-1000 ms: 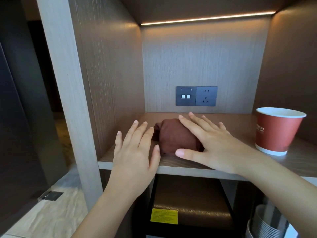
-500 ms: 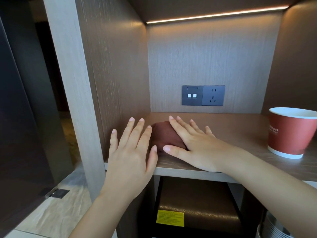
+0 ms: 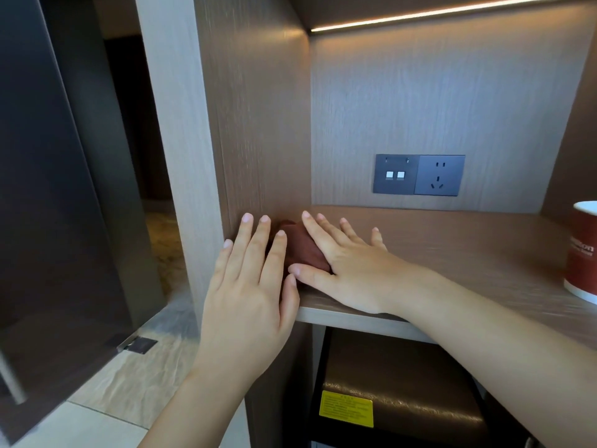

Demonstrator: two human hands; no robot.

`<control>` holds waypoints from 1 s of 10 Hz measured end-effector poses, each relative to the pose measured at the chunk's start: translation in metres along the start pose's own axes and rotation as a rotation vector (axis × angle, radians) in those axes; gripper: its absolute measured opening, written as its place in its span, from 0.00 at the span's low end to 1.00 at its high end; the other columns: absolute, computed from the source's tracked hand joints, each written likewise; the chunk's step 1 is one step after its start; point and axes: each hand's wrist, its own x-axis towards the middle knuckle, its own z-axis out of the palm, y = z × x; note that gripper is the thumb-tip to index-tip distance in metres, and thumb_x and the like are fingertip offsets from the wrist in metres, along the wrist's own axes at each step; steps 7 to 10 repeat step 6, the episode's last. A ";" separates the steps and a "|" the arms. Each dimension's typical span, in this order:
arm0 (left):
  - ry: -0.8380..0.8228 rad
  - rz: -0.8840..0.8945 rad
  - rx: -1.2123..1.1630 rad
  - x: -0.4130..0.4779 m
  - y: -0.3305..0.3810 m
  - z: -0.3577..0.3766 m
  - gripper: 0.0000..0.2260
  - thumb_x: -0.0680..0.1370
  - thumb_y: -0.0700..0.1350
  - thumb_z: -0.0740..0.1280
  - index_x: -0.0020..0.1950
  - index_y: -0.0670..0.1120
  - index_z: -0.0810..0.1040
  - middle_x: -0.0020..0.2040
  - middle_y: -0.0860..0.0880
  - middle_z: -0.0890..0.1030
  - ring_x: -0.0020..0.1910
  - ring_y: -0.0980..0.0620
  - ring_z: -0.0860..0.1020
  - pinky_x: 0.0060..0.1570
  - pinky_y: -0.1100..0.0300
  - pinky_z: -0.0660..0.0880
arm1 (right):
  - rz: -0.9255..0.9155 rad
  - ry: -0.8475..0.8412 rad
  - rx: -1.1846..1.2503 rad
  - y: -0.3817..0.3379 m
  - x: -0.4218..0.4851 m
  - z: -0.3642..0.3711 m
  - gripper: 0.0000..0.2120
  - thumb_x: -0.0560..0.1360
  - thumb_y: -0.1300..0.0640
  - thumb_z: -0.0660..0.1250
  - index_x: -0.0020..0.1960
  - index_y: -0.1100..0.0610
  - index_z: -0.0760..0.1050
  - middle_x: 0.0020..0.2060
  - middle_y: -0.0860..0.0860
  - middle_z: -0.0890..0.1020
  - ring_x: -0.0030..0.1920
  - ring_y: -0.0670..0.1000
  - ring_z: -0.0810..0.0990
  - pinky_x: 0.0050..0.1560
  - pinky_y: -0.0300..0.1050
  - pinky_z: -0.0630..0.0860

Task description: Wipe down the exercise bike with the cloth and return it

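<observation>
Pressing my flat, spread right hand (image 3: 352, 270) on the cloth (image 3: 302, 250), cornered on the shelf (image 3: 452, 253); left hand (image 3: 248, 286) spread alongside.

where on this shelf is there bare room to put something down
The widest bare patch of the shelf runs from the right hand to the red paper cup, below the socket panel. The left corner is crowded: the brown cloth sits by the side wall under both hands, the left hand at the front.
</observation>
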 end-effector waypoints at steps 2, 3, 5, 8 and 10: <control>0.004 -0.004 0.044 -0.003 -0.007 -0.005 0.21 0.76 0.48 0.55 0.64 0.40 0.74 0.66 0.40 0.72 0.69 0.43 0.64 0.65 0.42 0.54 | 0.009 0.011 -0.001 -0.002 0.002 0.002 0.39 0.65 0.27 0.40 0.71 0.39 0.31 0.75 0.45 0.40 0.75 0.55 0.38 0.68 0.64 0.34; -0.001 -0.008 0.029 -0.004 -0.005 -0.005 0.21 0.76 0.48 0.55 0.64 0.40 0.74 0.66 0.40 0.72 0.69 0.43 0.64 0.65 0.42 0.54 | 0.010 0.016 -0.012 -0.002 0.002 0.001 0.40 0.64 0.26 0.39 0.71 0.39 0.31 0.75 0.45 0.40 0.75 0.55 0.39 0.68 0.64 0.34; 0.041 0.001 -0.009 -0.008 -0.002 -0.007 0.20 0.76 0.47 0.55 0.63 0.40 0.75 0.65 0.39 0.73 0.68 0.41 0.66 0.64 0.40 0.54 | -0.014 0.130 -0.023 -0.004 -0.017 -0.007 0.44 0.60 0.25 0.36 0.73 0.40 0.41 0.76 0.48 0.46 0.75 0.55 0.43 0.70 0.62 0.41; 0.070 -0.019 0.002 -0.008 0.007 -0.007 0.20 0.76 0.47 0.56 0.62 0.40 0.75 0.64 0.39 0.74 0.67 0.40 0.67 0.65 0.40 0.53 | 0.032 0.261 -0.135 -0.007 -0.033 -0.008 0.44 0.61 0.27 0.34 0.74 0.44 0.47 0.76 0.51 0.53 0.75 0.56 0.50 0.71 0.63 0.47; 0.070 -0.019 0.002 -0.008 0.007 -0.007 0.20 0.76 0.47 0.56 0.62 0.40 0.75 0.64 0.39 0.74 0.67 0.40 0.67 0.65 0.40 0.53 | 0.032 0.261 -0.135 -0.007 -0.033 -0.008 0.44 0.61 0.27 0.34 0.74 0.44 0.47 0.76 0.51 0.53 0.75 0.56 0.50 0.71 0.63 0.47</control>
